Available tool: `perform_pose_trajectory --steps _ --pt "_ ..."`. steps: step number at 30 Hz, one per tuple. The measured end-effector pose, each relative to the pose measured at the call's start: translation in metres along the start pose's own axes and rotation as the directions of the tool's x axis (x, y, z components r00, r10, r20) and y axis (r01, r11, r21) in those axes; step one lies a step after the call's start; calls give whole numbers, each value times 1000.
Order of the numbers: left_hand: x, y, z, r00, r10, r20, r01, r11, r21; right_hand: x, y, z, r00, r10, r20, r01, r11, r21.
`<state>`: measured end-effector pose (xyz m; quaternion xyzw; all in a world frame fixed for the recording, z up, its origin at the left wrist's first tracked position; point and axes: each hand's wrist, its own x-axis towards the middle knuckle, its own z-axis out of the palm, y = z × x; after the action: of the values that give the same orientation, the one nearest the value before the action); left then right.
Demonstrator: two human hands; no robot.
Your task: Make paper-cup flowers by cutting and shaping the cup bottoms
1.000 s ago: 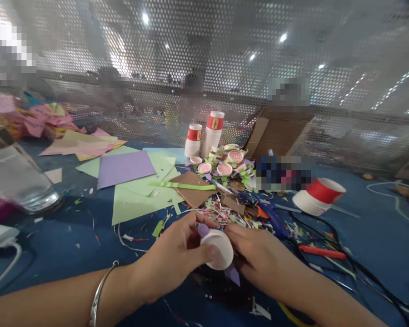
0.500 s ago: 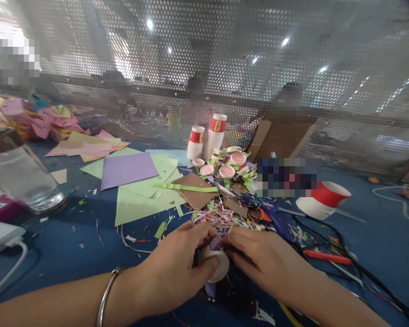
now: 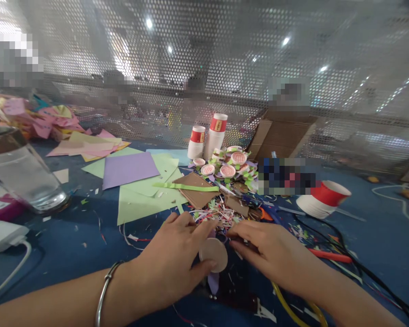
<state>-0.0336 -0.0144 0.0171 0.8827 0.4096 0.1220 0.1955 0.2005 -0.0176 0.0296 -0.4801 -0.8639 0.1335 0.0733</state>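
Thumb and fingers of my left hand (image 3: 177,259) are round the left side of a small white paper disc (image 3: 215,255). Purple paper (image 3: 213,282) sticks out below the disc, and a bit shows above it. Just right of the disc is my right hand (image 3: 262,247), its fingertips bent close together; whatever they might hold is too small to make out. Beyond both hands lies a heap of paper shreds (image 3: 221,213). Behind it is a pile of small discs with pink print (image 3: 227,170) and green and purple tabs.
Green sheets (image 3: 139,206) and a purple sheet (image 3: 129,170) lie left of centre. Stacked paper cups (image 3: 215,138) stand behind. A glass jar (image 3: 30,177) is at left. On the right are a tipped cup stack (image 3: 322,200), black cables (image 3: 342,240) and a red tool (image 3: 330,255).
The disc has turned flatter to view, and its purple piece above is now mostly hidden. My left fingers have stretched forward, and my right hand has shifted slightly right, away from the disc.
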Motion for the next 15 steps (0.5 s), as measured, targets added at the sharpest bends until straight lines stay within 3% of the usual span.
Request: perform_pose_trajectory --steps 5,9,15 --pt "1 6 -4 998 -2 58 -3 996 94 22 9 -19 998 -4 -66 -2 996 -91" --pt "0 7 -7 997 -6 75 -3 994 109 59 35 -52 977 60 -207 -109 966 -234" --pt "0 3 -5 992 27 122 -40 994 105 126 95 -92 854 222 -471 -369 896 -248"
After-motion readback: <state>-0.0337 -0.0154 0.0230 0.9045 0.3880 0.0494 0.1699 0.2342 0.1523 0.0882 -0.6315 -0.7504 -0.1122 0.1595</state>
